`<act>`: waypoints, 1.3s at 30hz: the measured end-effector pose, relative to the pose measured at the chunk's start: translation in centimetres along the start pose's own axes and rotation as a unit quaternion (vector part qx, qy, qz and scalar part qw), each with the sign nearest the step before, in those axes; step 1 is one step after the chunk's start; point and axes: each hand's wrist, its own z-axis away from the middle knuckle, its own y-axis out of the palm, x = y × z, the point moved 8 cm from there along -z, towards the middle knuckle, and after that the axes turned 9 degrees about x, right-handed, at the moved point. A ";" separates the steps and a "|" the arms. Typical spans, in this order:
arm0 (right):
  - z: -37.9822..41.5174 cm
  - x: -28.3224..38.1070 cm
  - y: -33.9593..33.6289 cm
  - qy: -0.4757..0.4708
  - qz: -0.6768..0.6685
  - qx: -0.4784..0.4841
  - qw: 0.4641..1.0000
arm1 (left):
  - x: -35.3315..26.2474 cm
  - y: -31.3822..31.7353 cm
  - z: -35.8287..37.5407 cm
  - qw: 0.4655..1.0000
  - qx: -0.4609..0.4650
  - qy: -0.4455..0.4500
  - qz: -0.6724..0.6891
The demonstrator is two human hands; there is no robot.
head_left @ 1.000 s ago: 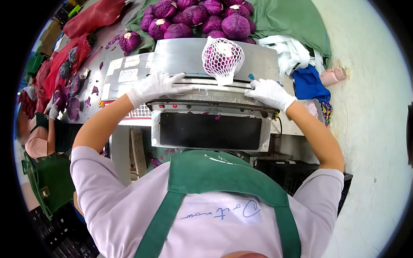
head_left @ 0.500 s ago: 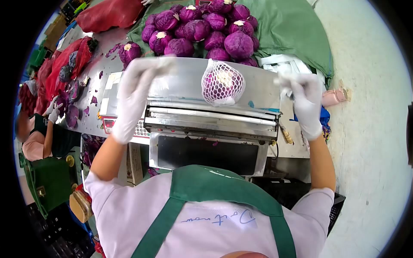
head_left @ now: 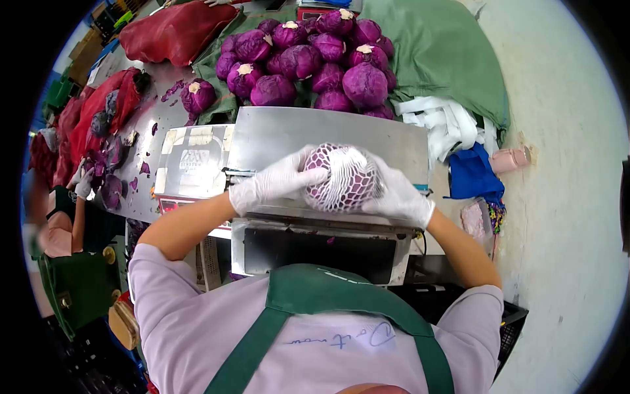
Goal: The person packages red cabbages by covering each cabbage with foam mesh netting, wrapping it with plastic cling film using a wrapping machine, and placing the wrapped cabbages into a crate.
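Both my hands, in white gloves, hold a purple cabbage (head_left: 341, 180) in a white foam net above the metal wrapping machine (head_left: 262, 131). My left hand (head_left: 279, 177) grips its left side, the thumb across the net. Around its right side curve the fingers of my right hand (head_left: 397, 194), partly hidden behind it. Bunched white netting covers the middle of the cabbage. Behind the machine lies a pile of purple cabbages (head_left: 300, 62) without nets.
White foam nets (head_left: 440, 125) lie right of the pile, near a blue cloth (head_left: 474, 174). A scale (head_left: 193, 161) stands left of the machine. Red mesh sacks (head_left: 174, 33) lie at the upper left. A co-worker (head_left: 62, 220) handles cabbage at the far left.
My hands have come inward and down from either side and taken hold of the netted cabbage, which lay untouched on the metal top. It is now lower and nearer to me.
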 end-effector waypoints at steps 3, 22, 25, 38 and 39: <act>4.4 2.9 4.3 0.066 -0.148 0.050 0.985 | 1.0 7.1 4.5 0.947 0.052 -0.180 0.260; 18.0 -0.3 18.8 0.251 -0.568 -0.100 0.777 | 9.6 9.3 20.8 0.944 -0.201 -0.132 -0.224; 18.2 1.1 17.3 0.230 -0.165 -0.191 0.940 | 8.8 9.5 21.2 0.960 -0.267 -0.025 -0.076; 28.8 -10.1 25.8 0.430 -0.590 -0.268 0.628 | 26.8 14.2 24.6 0.838 -0.280 -0.378 0.278; 28.6 -11.3 27.1 0.446 -0.529 -0.291 0.660 | 27.5 15.4 23.2 0.853 -0.239 -0.401 0.233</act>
